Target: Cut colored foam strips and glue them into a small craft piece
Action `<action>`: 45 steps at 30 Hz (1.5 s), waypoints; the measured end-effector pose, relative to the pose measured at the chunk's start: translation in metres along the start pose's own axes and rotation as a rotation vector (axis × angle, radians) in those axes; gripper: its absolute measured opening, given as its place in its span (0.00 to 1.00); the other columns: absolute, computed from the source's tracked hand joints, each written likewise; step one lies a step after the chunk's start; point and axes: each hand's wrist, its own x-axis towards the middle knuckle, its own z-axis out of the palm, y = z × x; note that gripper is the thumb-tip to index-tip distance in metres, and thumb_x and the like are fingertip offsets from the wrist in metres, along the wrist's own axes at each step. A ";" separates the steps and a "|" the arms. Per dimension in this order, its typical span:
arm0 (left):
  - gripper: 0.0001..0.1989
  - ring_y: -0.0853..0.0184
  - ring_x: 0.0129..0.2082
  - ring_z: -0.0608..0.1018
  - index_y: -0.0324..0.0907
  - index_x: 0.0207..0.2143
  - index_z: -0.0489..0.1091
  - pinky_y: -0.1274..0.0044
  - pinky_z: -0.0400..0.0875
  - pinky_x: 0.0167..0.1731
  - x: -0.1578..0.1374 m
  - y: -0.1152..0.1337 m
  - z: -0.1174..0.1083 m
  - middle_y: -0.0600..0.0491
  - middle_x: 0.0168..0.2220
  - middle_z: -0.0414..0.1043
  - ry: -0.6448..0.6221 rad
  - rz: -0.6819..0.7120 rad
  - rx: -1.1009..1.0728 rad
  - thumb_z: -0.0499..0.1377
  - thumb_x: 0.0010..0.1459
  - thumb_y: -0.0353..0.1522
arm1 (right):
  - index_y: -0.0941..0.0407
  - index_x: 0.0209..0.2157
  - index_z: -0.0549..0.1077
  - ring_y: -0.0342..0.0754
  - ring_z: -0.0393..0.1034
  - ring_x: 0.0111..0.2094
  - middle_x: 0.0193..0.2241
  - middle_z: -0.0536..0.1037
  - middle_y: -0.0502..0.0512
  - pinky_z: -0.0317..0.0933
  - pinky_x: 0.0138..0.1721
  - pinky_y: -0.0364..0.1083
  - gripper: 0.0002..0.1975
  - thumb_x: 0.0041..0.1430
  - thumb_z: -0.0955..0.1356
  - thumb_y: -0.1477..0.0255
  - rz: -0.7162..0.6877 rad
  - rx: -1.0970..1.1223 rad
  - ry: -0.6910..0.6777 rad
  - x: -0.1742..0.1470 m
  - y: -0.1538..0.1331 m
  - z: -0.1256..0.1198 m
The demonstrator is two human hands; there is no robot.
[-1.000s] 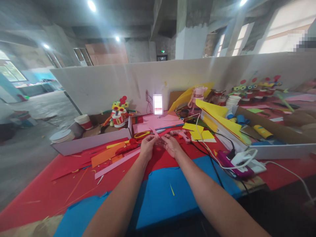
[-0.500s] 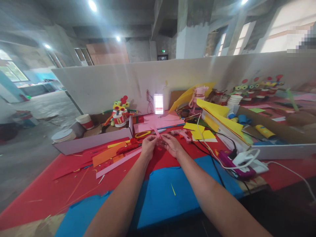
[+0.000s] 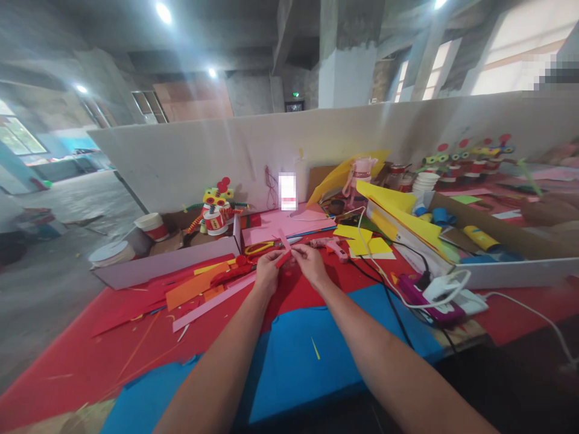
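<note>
My left hand [image 3: 268, 271] and my right hand [image 3: 311, 263] meet over the middle of the red-covered table, fingers pinched together. Between their fingertips are narrow paper strips: a pink strip [image 3: 283, 239] points up and away, and a red strip [image 3: 284, 260] slants across below it. Whether the two strips are joined I cannot make out. Just right of my right hand lies a pink glue gun [image 3: 332, 247]. Yellow-handled scissors [image 3: 259, 248] and a red-handled tool [image 3: 243, 260] rest beyond and beside my left hand.
Orange paper [image 3: 195, 286] and a long pink strip [image 3: 212, 301] lie left. A box with a paper-cup figure [image 3: 216, 220] stands behind them. Right are yellow papers [image 3: 371, 246], a purple power strip [image 3: 432, 301] with cables, and an open box [image 3: 520, 271]. Blue cloth [image 3: 312, 355] covers the near edge.
A red strip now shows plainly between my fingertips, where earlier it was mostly hidden. My hands have drawn slightly apart, and the pink strip leans a little more. The view has shifted slightly.
</note>
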 end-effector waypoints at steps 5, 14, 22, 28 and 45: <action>0.17 0.69 0.18 0.73 0.37 0.26 0.74 0.78 0.68 0.19 -0.001 0.002 0.001 0.53 0.19 0.73 0.042 0.017 0.017 0.73 0.33 0.36 | 0.53 0.27 0.76 0.48 0.72 0.25 0.25 0.78 0.50 0.67 0.32 0.47 0.07 0.45 0.71 0.65 -0.047 -0.004 -0.021 0.000 -0.002 0.002; 0.14 0.72 0.22 0.73 0.38 0.24 0.70 0.80 0.66 0.24 -0.002 0.003 0.005 0.53 0.23 0.73 -0.038 0.015 -0.016 0.71 0.34 0.30 | 0.55 0.30 0.72 0.47 0.72 0.24 0.21 0.75 0.48 0.69 0.29 0.47 0.17 0.40 0.74 0.60 0.125 0.219 0.057 0.002 0.005 0.003; 0.18 0.73 0.16 0.70 0.37 0.25 0.69 0.80 0.64 0.19 -0.001 0.000 0.002 0.55 0.19 0.70 0.042 0.043 0.051 0.72 0.37 0.38 | 0.56 0.29 0.72 0.47 0.74 0.26 0.24 0.77 0.49 0.70 0.33 0.49 0.18 0.38 0.76 0.61 0.163 0.221 -0.046 -0.003 0.002 0.005; 0.19 0.72 0.16 0.71 0.38 0.22 0.66 0.80 0.64 0.18 0.002 -0.003 -0.002 0.55 0.18 0.71 0.072 0.057 0.048 0.72 0.34 0.36 | 0.57 0.28 0.73 0.46 0.73 0.25 0.22 0.75 0.48 0.70 0.34 0.48 0.19 0.36 0.77 0.61 0.199 0.250 -0.083 -0.005 -0.003 0.003; 0.17 0.75 0.17 0.69 0.38 0.21 0.68 0.82 0.63 0.20 0.003 0.003 -0.004 0.57 0.18 0.69 0.101 0.095 -0.002 0.71 0.38 0.39 | 0.57 0.26 0.73 0.44 0.71 0.23 0.20 0.75 0.48 0.66 0.29 0.44 0.15 0.37 0.76 0.64 0.202 0.149 0.053 0.001 0.003 -0.001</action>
